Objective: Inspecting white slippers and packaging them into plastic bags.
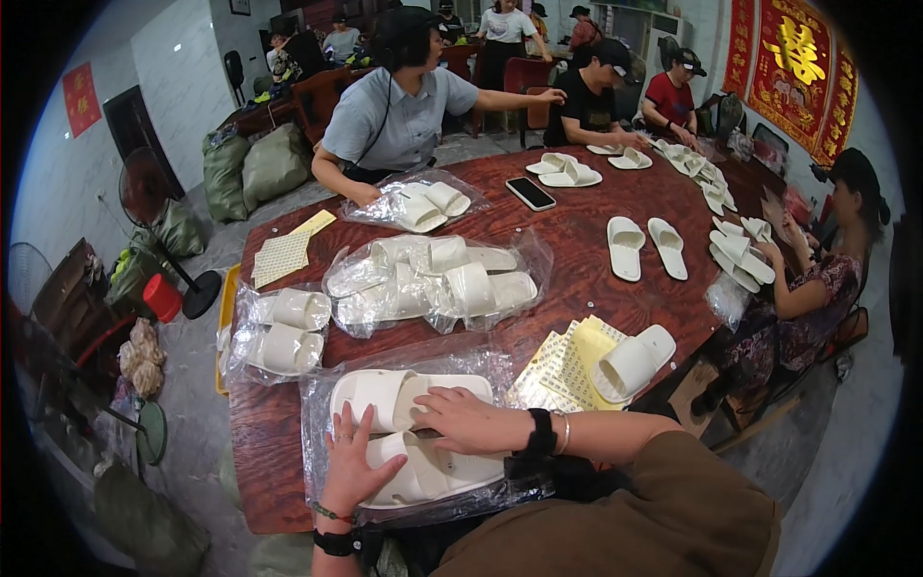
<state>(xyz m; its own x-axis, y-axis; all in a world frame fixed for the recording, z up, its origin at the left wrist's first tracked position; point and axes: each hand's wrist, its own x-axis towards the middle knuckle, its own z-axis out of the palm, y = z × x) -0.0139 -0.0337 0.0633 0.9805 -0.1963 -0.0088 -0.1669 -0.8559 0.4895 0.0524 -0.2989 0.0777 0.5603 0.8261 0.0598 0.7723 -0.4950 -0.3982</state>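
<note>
On a reddish-brown worktop [269, 452], white slippers [375, 396] are lying side by side over clear plastic [315, 433], perhaps for alignment. The left hand [354, 466] is resting fingers spread wide, the right hand [466, 423] loosely extended, seemingly steadying rather than gripping. Both are hiding parts of the slippers; whether plastic is covering them is hard to tell.

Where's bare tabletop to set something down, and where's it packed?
Largest bare patch of wooden table: between the smartphone, the bagged slipper cluster and the loose slipper pair. Smaller strip: table's left edge, between the left bagged pair and the clear plastic near the left hand. Crowded: slippers under the right hand, label sheets alongside.
</note>
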